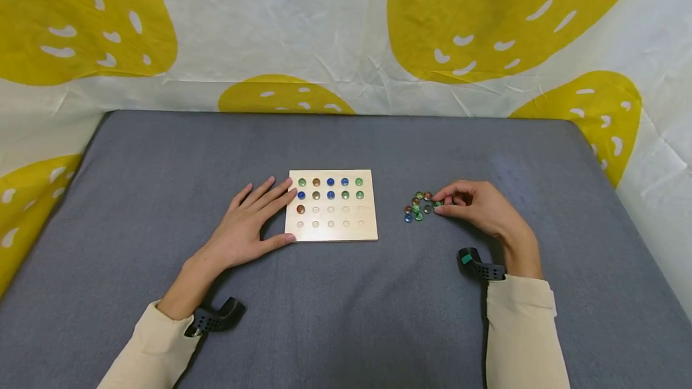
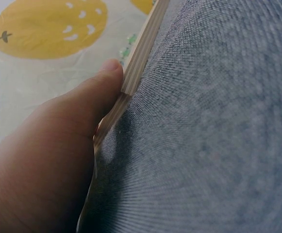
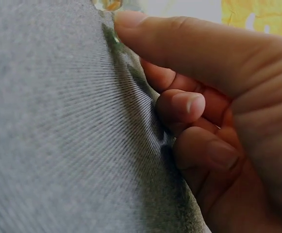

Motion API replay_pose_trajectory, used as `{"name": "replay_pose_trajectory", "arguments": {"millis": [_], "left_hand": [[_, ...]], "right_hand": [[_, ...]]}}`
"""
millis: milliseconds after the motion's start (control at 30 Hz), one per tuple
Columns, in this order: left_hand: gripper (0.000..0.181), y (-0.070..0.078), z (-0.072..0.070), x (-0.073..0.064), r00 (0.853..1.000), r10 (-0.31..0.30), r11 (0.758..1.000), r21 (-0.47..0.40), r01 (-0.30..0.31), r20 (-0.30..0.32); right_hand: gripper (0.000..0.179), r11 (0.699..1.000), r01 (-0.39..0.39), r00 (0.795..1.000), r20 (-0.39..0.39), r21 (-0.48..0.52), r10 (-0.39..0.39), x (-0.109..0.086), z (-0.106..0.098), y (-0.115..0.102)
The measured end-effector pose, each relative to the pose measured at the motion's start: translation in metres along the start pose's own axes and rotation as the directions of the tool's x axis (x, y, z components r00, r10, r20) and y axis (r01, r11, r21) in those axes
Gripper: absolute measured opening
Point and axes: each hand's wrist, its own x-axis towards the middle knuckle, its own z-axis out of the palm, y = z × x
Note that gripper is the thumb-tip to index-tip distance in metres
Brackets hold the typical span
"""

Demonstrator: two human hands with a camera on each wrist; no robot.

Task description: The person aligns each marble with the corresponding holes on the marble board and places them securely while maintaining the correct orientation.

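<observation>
A pale wooden board with rows of round hollows lies flat on the cloth. Glass marbles fill its two upper rows, and one reddish-brown marble sits at the left of the third row. My left hand rests with spread fingers along the board's left edge, the thumb at the lower corner. Right of the board is a loose cluster of glass marbles in green, red, blue and clear. At that cluster's right side, my right hand pinches a green marble between thumb and index finger, its other fingers curled in.
Grey cloth covers the table, with a few soft wrinkles in front of the board. A white curtain with yellow patterns hangs behind and at both sides. Black wrist devices are worn on both arms.
</observation>
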Motion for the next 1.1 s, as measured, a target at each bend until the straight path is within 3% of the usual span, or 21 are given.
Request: {"name": "replay_pose_trajectory", "arguments": {"millis": [533,1100], "left_hand": [[0.079,-0.0002,-0.0001,-0.0001,1.000,-0.003,1.000,-0.003,0.003,0.002],[0.079,-0.0008,0.0011,0.0001,1.000,-0.004,1.000,0.003,0.004,0.006]], "right_hand": [[0.021,0.999,0.009,1.000,0.003,0.037,-0.009,0.0009,-0.0008,-0.0018],[0.023,0.999,-0.012,1.000,0.007,-0.050,0.012,0.0030,-0.0003,-0.0026]]}}
